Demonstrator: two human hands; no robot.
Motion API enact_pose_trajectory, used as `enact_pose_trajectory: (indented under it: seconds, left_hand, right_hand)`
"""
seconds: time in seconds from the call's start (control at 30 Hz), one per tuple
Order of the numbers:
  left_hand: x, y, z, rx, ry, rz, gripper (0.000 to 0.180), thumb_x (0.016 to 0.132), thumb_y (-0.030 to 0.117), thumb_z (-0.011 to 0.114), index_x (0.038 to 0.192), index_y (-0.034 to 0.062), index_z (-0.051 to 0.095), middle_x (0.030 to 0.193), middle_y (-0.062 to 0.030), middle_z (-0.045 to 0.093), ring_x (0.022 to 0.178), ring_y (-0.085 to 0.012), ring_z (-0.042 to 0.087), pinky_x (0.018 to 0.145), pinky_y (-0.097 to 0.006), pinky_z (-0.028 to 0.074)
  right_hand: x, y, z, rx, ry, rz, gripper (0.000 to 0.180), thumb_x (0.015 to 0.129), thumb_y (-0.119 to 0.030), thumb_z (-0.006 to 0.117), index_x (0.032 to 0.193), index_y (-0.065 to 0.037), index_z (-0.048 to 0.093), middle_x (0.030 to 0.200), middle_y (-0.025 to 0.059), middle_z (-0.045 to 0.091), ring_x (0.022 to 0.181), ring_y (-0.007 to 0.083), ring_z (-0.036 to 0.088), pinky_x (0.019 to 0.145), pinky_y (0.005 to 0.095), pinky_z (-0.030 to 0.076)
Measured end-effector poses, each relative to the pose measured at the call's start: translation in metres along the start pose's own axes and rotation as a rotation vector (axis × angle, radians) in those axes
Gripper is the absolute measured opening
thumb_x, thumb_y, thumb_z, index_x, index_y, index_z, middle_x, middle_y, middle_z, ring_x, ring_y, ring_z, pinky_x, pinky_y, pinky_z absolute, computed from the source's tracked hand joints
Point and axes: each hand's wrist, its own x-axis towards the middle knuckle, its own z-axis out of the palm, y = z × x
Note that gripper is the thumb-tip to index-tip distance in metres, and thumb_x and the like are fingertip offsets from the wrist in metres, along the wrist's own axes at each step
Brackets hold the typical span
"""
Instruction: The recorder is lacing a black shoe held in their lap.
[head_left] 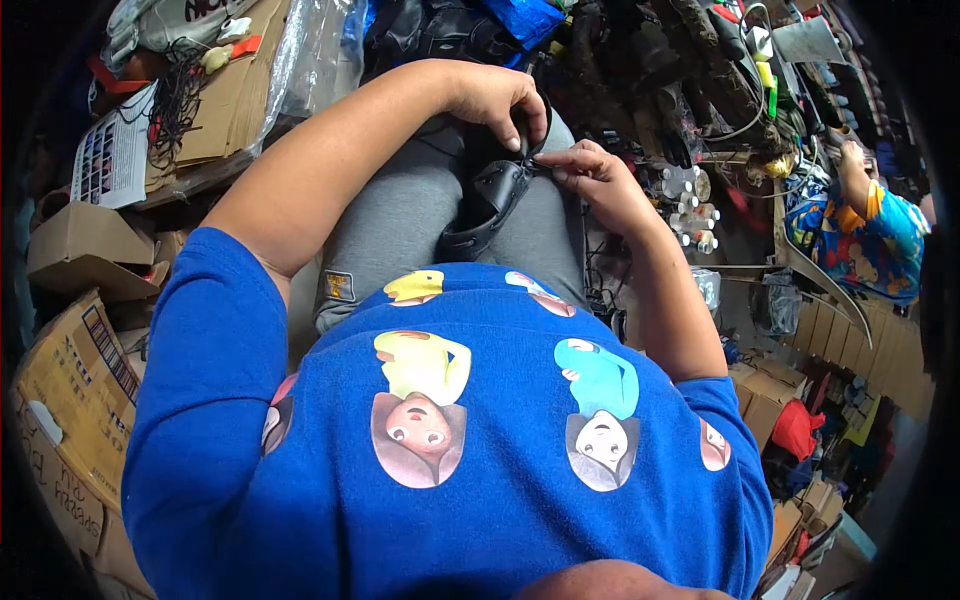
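A black leather-like piece with curved straps, which looks like a sandal [503, 192], lies in my lap between my thighs. My left hand [505, 105] reaches over its far end, with the thumb and bent fingers closed on a black strap there. From the right, my right hand [598, 178] pinches at the same spot with thumb and forefinger. The two hands' fingertips nearly meet. Whatever thin thing may be between the right fingertips is too small to make out. Grey trousers [395, 215] lie under the sandal.
Black shoe-like items [440, 35] lie beyond my knees, beside a blue bag [525, 20]. Cardboard [225, 110] and an open box [90, 250] stand at left. Small bottles [690, 215] cluster at right. Another person in a colourful shirt [865, 245] is at far right.
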Motion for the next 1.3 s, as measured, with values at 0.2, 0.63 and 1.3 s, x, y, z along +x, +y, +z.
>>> enact_pose_trajectory:
  seconds: [0.2, 0.63, 1.3]
  left_hand:
    - [-0.003, -0.005, 0.001, 0.011, 0.053, 0.041, 0.030, 0.068, 0.012, 0.076, 0.098, 0.0096, 0.069, 0.100, -0.0079, 0.053, 0.103, -0.0249, 0.051, 0.093, -0.033, 0.040]
    - [-0.070, 0.005, 0.032, 0.420, 0.550, -0.089, 0.070, 0.064, 0.012, 0.079, 0.128, 0.0138, 0.049, 0.126, -0.0137, 0.045, 0.112, -0.0337, 0.053, 0.094, -0.038, 0.045]
    - [-0.092, 0.013, 0.085, 0.618, 0.863, -0.042, 0.018, 0.074, 0.001, 0.063, 0.089, 0.0096, 0.068, 0.079, -0.0055, 0.059, 0.083, -0.0262, 0.057, 0.076, -0.034, 0.044]
  right_hand:
    - [0.007, 0.003, -0.006, 0.075, -0.084, 0.009, 0.027, 0.086, -0.006, 0.060, 0.110, -0.014, 0.069, 0.092, 0.0017, 0.053, 0.089, 0.0106, 0.052, 0.081, 0.0242, 0.042]
    - [0.008, -0.018, 0.019, -0.203, 0.180, -0.059, 0.017, 0.078, -0.009, 0.071, 0.096, -0.009, 0.071, 0.082, 0.0046, 0.057, 0.077, 0.0130, 0.059, 0.069, 0.0266, 0.047]
    - [-0.021, -0.024, 0.049, -0.721, 0.382, -0.251, 0.031, 0.079, -0.009, 0.062, 0.107, -0.020, 0.068, 0.080, 0.0050, 0.056, 0.079, 0.0232, 0.056, 0.084, 0.0395, 0.035]
